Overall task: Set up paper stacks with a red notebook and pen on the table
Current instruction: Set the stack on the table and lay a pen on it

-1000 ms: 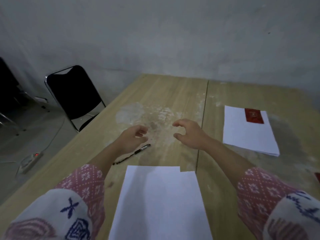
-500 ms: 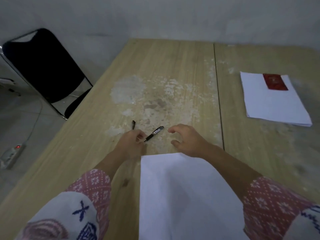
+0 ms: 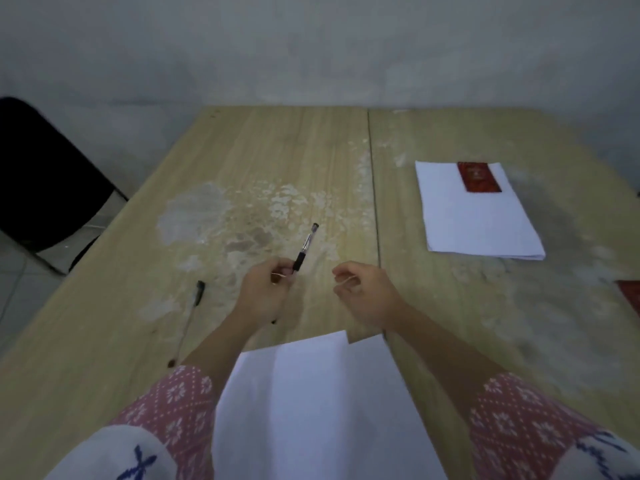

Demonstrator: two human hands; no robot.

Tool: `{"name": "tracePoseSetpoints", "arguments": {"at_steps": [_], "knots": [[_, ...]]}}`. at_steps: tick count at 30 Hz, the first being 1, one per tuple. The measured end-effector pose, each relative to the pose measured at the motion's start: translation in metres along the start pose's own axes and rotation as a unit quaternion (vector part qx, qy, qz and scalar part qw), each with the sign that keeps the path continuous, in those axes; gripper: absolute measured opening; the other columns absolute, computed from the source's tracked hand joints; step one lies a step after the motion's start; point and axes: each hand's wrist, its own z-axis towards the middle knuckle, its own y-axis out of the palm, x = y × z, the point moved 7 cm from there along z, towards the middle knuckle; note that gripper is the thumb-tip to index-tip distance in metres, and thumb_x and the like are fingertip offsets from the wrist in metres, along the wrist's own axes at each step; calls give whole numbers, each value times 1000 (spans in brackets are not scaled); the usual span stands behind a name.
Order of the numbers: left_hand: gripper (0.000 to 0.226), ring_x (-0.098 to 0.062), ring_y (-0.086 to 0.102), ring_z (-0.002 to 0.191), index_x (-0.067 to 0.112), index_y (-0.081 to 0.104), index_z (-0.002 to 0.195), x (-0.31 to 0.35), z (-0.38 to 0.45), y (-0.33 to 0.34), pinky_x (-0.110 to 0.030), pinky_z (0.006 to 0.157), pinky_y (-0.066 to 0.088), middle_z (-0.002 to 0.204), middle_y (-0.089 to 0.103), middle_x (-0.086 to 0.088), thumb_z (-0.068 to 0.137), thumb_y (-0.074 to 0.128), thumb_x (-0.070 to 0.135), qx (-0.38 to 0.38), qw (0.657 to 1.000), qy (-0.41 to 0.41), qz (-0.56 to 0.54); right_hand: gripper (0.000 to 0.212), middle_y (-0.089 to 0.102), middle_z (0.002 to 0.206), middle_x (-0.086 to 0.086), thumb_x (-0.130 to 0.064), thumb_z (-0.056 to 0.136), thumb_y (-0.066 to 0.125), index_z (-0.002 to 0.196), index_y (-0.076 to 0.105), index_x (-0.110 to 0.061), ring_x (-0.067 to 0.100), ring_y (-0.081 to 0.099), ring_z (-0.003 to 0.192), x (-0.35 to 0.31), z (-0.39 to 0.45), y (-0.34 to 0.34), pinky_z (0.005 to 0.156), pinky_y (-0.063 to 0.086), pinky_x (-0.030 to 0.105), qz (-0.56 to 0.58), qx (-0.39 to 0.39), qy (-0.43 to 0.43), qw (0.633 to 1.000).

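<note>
My left hand (image 3: 266, 296) holds a black pen (image 3: 305, 247) by its lower end, tip end pointing up and away above the wooden table (image 3: 263, 161). My right hand (image 3: 367, 296) hovers beside it with fingers loosely curled and nothing clearly in it. A white paper stack (image 3: 311, 403) lies right in front of me between my forearms. A second paper stack (image 3: 474, 220) lies at the far right with a small red notebook (image 3: 478, 176) on its top edge. Another pen (image 3: 192, 317) lies on the table left of my left hand.
A black folding chair (image 3: 45, 181) stands off the table's left side. A red object (image 3: 631, 296) shows partly at the right edge of the frame. A seam (image 3: 373, 188) runs between two tabletops. A grey wall is close behind the table.
My left hand closed on a pen lying on the table and lifted it. My right hand stayed beside it. The view shifted, and a second pen now shows at the left.
</note>
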Motion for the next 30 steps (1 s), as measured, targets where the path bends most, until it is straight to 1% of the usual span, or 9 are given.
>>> {"name": "tracePoseSetpoints", "arguments": {"at_steps": [2,4,8,10,14,17,20,26,30], "knots": [[15,-16,56,73,16,65,93,29,5,33,-18,65,45,81,60,-1,84,57,6,-20,996,-10,-88,22,65,93,11,-5,80,61,102,63,-4,17,58,78,15,0,-28,80,48,30,6,18,2,1000],[16,-17,56,74,20,63,89,60,11,70,-26,68,48,82,60,-1,85,57,6,-37,990,-18,-138,21,66,92,12,-5,80,60,101,63,-4,18,58,76,37,-1,-63,78,47,27,-3,33,6,999],[15,-17,59,77,15,64,95,104,26,135,-27,66,51,86,60,-3,86,56,6,-69,978,-30,-194,24,66,97,13,-4,82,58,107,60,-4,17,58,81,85,-1,-131,75,45,19,-27,61,19,998],[16,-19,60,84,12,64,99,120,37,170,-31,71,53,89,61,-4,85,57,7,-76,976,-43,-202,26,66,96,12,-2,82,57,108,59,-3,17,59,81,110,1,-168,74,45,17,-28,91,23,995],[17,-18,60,83,10,63,102,148,64,227,-26,66,49,87,61,-1,86,56,9,-90,977,-42,-190,31,65,105,19,0,80,58,111,58,1,23,60,91,163,22,-232,84,44,26,-66,134,26,988],[12,-17,59,81,12,60,96,160,90,260,-23,62,48,88,59,-3,86,56,8,-92,979,-40,-175,33,60,117,20,-4,82,57,115,55,0,32,56,108,204,49,-268,96,42,37,-98,151,45,983],[16,-18,59,82,8,61,101,162,122,285,-23,62,48,87,59,-3,86,56,9,-82,986,-34,-139,36,56,124,18,-12,85,54,119,52,-2,34,50,116,241,78,-294,100,39,42,-122,163,79,976],[12,-18,56,76,10,61,96,161,180,321,-31,70,51,86,59,-2,86,55,9,-42,998,-11,-39,37,50,124,17,-19,88,50,122,46,-4,35,46,115,295,109,-307,100,36,47,-183,146,107,966],[17,-20,56,84,3,63,97,161,208,334,-24,71,40,90,60,-5,83,54,5,9,1000,-1,26,43,49,127,15,-30,85,41,120,48,-6,33,43,119,312,109,-302,103,30,46,-216,176,100,955]]}}
